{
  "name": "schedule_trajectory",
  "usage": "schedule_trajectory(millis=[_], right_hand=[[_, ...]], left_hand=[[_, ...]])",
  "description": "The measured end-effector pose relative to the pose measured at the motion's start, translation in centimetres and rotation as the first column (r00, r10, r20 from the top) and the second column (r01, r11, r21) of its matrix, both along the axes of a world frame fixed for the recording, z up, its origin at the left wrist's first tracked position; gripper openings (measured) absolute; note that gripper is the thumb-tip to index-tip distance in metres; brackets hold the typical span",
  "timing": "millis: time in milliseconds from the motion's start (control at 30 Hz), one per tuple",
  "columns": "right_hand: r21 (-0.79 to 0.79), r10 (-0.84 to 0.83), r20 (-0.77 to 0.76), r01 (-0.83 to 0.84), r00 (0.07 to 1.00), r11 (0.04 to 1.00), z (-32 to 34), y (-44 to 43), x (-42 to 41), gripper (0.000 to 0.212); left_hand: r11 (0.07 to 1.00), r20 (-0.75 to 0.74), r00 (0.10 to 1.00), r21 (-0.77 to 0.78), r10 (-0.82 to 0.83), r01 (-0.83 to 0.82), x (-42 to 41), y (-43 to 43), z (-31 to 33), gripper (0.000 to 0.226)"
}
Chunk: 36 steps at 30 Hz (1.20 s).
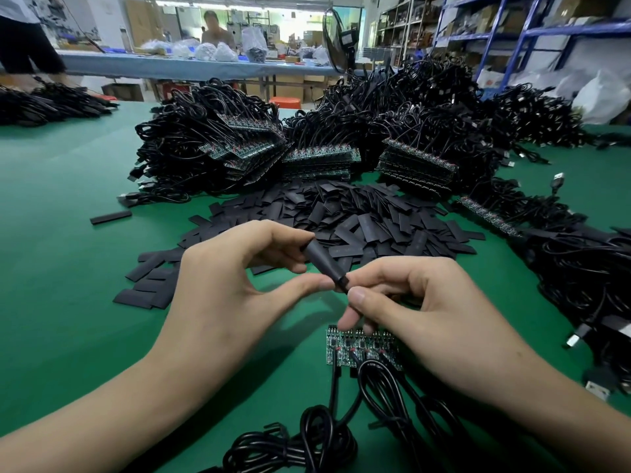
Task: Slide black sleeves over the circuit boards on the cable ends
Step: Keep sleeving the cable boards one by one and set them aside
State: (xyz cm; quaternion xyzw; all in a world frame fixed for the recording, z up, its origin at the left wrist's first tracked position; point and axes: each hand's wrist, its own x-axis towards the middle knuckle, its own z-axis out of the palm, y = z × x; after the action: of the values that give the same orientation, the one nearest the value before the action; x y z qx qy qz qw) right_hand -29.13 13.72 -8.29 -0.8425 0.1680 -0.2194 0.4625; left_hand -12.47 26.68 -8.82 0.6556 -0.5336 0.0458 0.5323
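Left hand [235, 281] and right hand [430, 312] have fingers [304, 285] clamped on one black sleeve [321, 262], raised over the counter's [68, 268] near edge, probably squeezing it open. Circuit boards [355, 351] lie underneath, within reach.

Bright overhead light, soft shadows, edges curve.

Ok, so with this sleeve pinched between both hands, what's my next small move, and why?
Probably lower the black sleeve to the bare circuit boards lying beneath your right hand and line one end up with a board. Your left hand and right both pinch it in the air, and no board appears inside it.
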Motion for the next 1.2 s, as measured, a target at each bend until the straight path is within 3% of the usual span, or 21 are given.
schedule_trajectory(millis=[267,633,767,833,933,1033,1133,1200], right_hand=[[0.049,-0.017,0.005,0.017,1.0,0.999,-0.4,-0.4,-0.1,0.012],[0.015,-0.061,0.006,0.061,0.998,0.998,0.0,-0.1,0.0,0.012],[0.008,-0.168,0.066,0.168,0.984,0.986,1.9,-1.4,-0.9,0.012],[-0.094,-0.239,0.103,0.249,0.966,0.964,3.6,-3.0,-1.9,0.012],[-0.375,-0.353,0.113,0.369,0.929,0.851,6.6,-6.4,-3.8,0.007],[-0.665,-0.532,0.029,0.413,0.846,0.622,8.4,-12.7,-6.9,0.014],[-0.779,-0.68,-0.024,0.413,0.732,0.472,8.3,-21.4,-11.4,0.014],[-0.847,-0.724,-0.057,0.351,0.688,0.4,7.3,-23.3,-13.0,0.026]], left_hand=[[0.999,0.058,0.997,0.01,-0.053,0.053,-0.2,-0.2,-0.1,0.047],[0.982,-0.123,0.975,0.026,-0.183,0.187,0.0,-0.4,-0.7,0.053],[0.97,0.057,0.99,0.215,-0.129,0.114,0.4,-0.2,-0.8,0.047],[0.94,0.167,0.975,0.329,-0.149,0.088,0.4,0.0,-0.8,0.039],[0.882,0.288,0.932,0.467,-0.222,0.066,0.3,0.3,-0.8,0.052],[0.845,0.334,0.904,0.532,-0.266,0.052,0.3,0.5,-0.7,0.062],[0.84,0.306,0.912,0.538,-0.274,0.072,0.2,0.5,-0.7,0.06],[0.836,0.235,0.931,0.535,-0.28,0.117,0.1,0.4,-0.8,0.056]])
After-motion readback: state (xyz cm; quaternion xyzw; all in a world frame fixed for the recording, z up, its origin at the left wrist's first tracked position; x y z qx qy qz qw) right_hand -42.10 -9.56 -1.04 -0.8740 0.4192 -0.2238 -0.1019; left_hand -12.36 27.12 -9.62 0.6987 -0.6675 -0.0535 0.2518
